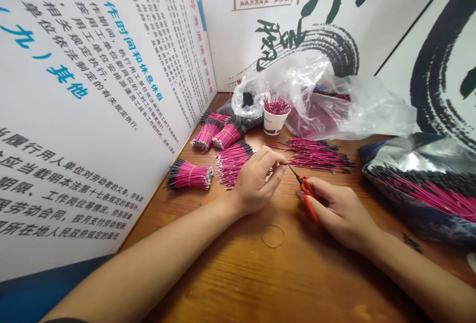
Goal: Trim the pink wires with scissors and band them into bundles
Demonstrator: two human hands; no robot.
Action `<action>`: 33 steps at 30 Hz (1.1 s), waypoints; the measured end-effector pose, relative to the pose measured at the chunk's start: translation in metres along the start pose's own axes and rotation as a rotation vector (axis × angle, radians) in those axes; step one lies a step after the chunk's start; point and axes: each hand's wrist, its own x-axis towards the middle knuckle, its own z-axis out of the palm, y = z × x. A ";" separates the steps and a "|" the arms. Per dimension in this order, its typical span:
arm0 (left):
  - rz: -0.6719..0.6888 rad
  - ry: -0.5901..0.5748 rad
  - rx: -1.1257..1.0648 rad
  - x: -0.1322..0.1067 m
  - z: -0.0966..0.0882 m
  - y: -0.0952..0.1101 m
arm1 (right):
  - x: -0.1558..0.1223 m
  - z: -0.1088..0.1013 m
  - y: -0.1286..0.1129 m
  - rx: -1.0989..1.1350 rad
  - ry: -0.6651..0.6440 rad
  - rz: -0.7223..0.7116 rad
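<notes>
Two bare hands work above a brown wooden table [238, 283]. The left hand [256, 180] pinches thin magenta wire [280, 164] between thumb and fingers, while the right hand [340, 214] closes around small orange-handled scissors [307, 196], their steel tips just beside that wire. Four banded bundles of magenta, black-tipped wire [189, 174] lie left of the hands; a loose wire heap [316, 155] lies just beyond them. The wire appears light, thin and springy, liable to slip: bundles are best held at the band, loose strands near the end
</notes>
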 end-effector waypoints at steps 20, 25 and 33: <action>0.009 0.008 -0.027 0.001 0.001 -0.001 | 0.000 0.002 0.002 0.024 -0.044 0.041; 0.025 0.006 -0.029 0.000 0.001 -0.003 | -0.001 0.002 0.002 0.039 -0.046 0.046; 0.017 0.009 -0.022 0.001 0.001 -0.002 | 0.001 0.000 0.000 0.084 -0.049 0.042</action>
